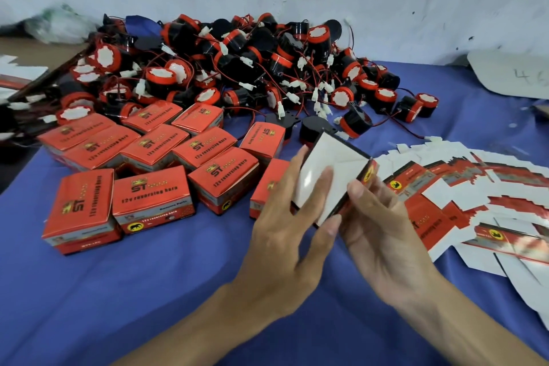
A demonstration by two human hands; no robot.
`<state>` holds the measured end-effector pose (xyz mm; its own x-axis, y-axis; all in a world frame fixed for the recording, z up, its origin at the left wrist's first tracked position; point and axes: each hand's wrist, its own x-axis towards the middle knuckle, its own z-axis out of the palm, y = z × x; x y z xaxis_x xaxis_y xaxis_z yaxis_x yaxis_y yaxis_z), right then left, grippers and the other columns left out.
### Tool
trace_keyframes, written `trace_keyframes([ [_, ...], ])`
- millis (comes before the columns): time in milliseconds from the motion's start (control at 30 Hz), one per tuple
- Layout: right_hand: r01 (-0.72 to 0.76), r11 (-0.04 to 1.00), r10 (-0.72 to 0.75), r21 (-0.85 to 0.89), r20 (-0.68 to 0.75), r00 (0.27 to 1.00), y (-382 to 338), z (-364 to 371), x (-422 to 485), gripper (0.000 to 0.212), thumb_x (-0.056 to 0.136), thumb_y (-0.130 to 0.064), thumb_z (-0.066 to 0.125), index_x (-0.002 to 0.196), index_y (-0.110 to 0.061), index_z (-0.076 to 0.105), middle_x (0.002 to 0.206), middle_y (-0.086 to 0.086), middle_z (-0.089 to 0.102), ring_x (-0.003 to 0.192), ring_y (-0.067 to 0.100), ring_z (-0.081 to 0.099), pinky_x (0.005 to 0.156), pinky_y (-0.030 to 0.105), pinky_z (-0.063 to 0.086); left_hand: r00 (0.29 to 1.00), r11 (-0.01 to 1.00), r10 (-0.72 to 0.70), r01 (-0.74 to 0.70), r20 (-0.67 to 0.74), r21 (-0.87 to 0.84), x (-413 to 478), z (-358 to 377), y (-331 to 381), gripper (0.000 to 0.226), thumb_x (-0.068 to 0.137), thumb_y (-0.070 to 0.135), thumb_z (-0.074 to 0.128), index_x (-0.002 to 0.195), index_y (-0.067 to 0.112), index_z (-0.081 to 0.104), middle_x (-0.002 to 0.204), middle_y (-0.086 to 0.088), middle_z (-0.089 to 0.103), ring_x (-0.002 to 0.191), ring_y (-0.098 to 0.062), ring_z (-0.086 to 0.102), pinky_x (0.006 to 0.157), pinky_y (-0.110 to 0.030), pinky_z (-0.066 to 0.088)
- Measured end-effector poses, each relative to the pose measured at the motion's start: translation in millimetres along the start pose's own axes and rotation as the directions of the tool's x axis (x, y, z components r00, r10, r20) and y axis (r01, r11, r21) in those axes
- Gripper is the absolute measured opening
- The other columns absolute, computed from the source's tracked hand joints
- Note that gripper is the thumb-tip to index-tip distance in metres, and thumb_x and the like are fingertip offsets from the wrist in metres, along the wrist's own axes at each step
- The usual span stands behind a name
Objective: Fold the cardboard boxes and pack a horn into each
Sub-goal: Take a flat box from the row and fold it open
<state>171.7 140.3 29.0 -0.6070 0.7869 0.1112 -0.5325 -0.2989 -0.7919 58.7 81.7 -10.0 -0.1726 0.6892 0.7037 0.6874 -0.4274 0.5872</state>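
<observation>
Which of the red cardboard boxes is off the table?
The red cardboard box gripped by the right hand, white flaps under fingers of the left hand; the closed red boxes sit on the blue cloth.

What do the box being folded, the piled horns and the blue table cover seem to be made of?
Box: thin card, glossy white inside that catches glare, red print outside, sharp creases. Horns: probably moulded plastic, shiny black bodies with red bands. Blue cover: apparently matte cloth; it lies in soft wrinkles.
</observation>
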Motion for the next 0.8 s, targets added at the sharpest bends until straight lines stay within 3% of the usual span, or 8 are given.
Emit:
trace_keyframes([
  [67,0.159,0.94,-0.168,-0.302,-0.004,0.986,-7,1,3,0.034,0.07,-0.011,0.075,0.094,-0.014,0.051,0.077,-0.002,0.068,0.068,0.017,0.067,0.057,0.03,0.056,0.998,0.999,-0.032,0.034,0.063,-0.031,0,-2,0,0.057,0.101,0.041,0.034,0.151,0.017,0.019,0.159,-0.002,0.018,0.147,-0.014,0.016,0.117,-0.036,0.025],
  [133,0.286,0.598,-0.314,-0.749,0.109,0.943,-15,-6,5,0.048,0.07,-0.017,0.078,0.081,-0.033,0.034,0.059,-0.004,0.05,0.047,0.014,0.049,0.042,0.029,0.043,0.997,0.992,-0.065,0.067,0.029,-0.105,3,-6,0,0.067,0.099,0.039,0.04,0.152,0.015,0.007,0.16,-0.001,0.016,0.147,-0.016,0.016,0.116,-0.043,0.026],
  [200,0.372,0.139,-0.207,-0.918,0.34,0.917,-20,-15,7,0.05,0.073,-0.023,0.072,0.077,-0.042,0.026,0.058,-0.001,0.04,0.051,0.015,0.039,0.045,0.026,0.033,0.995,0.975,-0.1,0.095,-0.012,-0.201,5,-9,2,0.073,0.094,0.034,0.049,0.152,0.02,0.006,0.159,-0.001,0.018,0.146,-0.016,0.021,0.114,-0.042,0.03],
  [267,0.501,-0.07,0.028,-0.863,0.5,0.865,-24,-21,4,0.039,0.077,-0.022,0.059,0.078,-0.038,0.024,0.06,-0.005,0.04,0.059,0.012,0.039,0.053,0.02,0.034,0.99,0.94,-0.13,0.139,0.05,-0.312,2,-7,7,0.073,0.092,0.033,0.053,0.151,0.031,0.012,0.156,0.006,0.025,0.143,-0.011,0.029,0.111,-0.031,0.034],
  [433,0.546,-0.072,0.206,-0.835,0.523,0.827,-41,-29,-1,0.022,0.085,-0.027,0.044,0.077,-0.033,0.025,0.064,-0.015,0.038,0.062,0.003,0.038,0.058,0.014,0.034,0.945,0.87,-0.214,0.3,0.248,-0.392,-7,3,7,0.073,0.087,0.049,0.056,0.142,0.06,0.008,0.153,0.026,0.023,0.142,0.003,0.022,0.115,-0.034,0.03],
  [567,0.667,-0.214,0.231,-0.713,0.627,0.744,-32,-29,1,0.011,0.091,-0.024,0.043,0.087,-0.025,0.032,0.068,-0.004,0.052,0.054,0.016,0.046,0.05,0.034,0.04,0.91,0.834,-0.236,0.37,0.34,-0.41,-2,3,-5,0.075,0.086,0.054,0.053,0.135,0.069,-0.001,0.155,0.03,0.012,0.143,0.006,0.012,0.118,-0.04,0.023],
  [700,0.724,-0.285,0.151,-0.628,0.717,0.681,-15,-28,3,0.016,0.09,-0.019,0.046,0.106,-0.019,0.043,0.074,-0.006,0.067,0.064,0.011,0.056,0.056,0.027,0.044,0.909,0.968,-0.085,0.173,0.408,-0.182,9,-10,-23,0.081,0.092,0.035,0.052,0.142,0.058,-0.007,0.152,0.016,0.024,0.138,0.001,0.027,0.111,-0.021,0.029],
  [800,0.759,-0.31,0.085,-0.572,0.779,0.621,-2,-31,8,0.026,0.092,-0.018,0.052,0.117,-0.015,0.046,0.082,-0.003,0.071,0.063,0.021,0.064,0.055,0.037,0.05,0.887,0.998,-0.014,0.037,0.462,-0.041,15,-21,-36,0.081,0.092,0.024,0.048,0.143,0.057,-0.007,0.124,0.008,0.036,0.102,-0.007,0.046,0.092,-0.024,0.04],
])
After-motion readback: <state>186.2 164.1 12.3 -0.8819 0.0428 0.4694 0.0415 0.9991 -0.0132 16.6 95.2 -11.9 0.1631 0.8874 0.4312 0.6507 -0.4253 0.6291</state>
